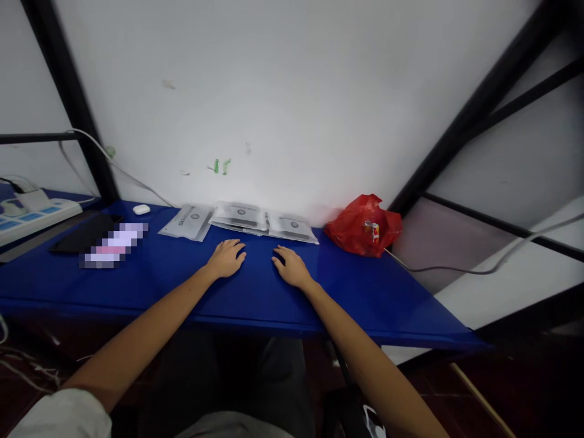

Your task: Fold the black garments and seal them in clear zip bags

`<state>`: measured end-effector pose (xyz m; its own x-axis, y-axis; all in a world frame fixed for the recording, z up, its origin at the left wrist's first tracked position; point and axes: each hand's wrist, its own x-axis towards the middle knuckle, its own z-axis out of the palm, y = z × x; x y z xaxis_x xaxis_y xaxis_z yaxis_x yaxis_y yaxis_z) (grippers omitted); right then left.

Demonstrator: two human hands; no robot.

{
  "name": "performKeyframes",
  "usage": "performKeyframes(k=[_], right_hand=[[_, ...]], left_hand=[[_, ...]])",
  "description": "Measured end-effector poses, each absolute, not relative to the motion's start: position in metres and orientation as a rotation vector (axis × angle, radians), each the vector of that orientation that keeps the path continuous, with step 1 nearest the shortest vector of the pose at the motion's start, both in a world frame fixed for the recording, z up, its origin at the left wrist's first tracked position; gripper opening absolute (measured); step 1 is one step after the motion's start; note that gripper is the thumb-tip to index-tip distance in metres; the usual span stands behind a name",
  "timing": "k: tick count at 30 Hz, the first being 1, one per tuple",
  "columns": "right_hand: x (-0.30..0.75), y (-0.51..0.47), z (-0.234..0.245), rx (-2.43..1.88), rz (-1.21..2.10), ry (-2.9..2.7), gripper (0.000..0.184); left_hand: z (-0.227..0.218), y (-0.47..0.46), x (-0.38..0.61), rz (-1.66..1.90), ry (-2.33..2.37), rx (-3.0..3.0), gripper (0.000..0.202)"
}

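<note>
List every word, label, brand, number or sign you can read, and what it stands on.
No text reads clearly.
Left packet: dark lettering and a round mark, too blurred.
Middle packet, right packet: round marks and print, too small.
Red bag: label too small.
Wall: green marks, no certain characters.

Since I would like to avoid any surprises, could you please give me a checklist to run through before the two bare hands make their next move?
1. Bare left hand free: ok, palm down on the glossy blue flat tabletop, holding nothing.
2. Bare right hand free: ok, also palm down and holding nothing.
3. Fingers off the flat, whitish translucent plastic packets: ok, the packets lie just beyond the fingertips.
4. Packets all separate: not ok, the middle and right ones appear to overlap.
5. Packet contents known: cannot tell.
6. Crumpled red plastic bag away from both hands: ok, it sits right of the packets, untouched.
</note>
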<state>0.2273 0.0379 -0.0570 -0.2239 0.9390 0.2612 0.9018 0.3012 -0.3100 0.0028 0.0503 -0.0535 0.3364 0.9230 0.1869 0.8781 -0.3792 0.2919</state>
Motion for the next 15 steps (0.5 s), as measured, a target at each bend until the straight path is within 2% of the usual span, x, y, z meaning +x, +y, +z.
performKeyframes(k=[9,15], right_hand=[[0.228,0.039,-0.054,-1.663,0.084,-2.180,0.035],[0.238,0.058,-0.047,-1.698,-0.086,-2.107,0.035]], left_hand=[[-0.057,0.048,0.002,0.548,1.672,2.463,0.047],[-0.059,0.051,0.001,0.570,1.674,2.472,0.045]])
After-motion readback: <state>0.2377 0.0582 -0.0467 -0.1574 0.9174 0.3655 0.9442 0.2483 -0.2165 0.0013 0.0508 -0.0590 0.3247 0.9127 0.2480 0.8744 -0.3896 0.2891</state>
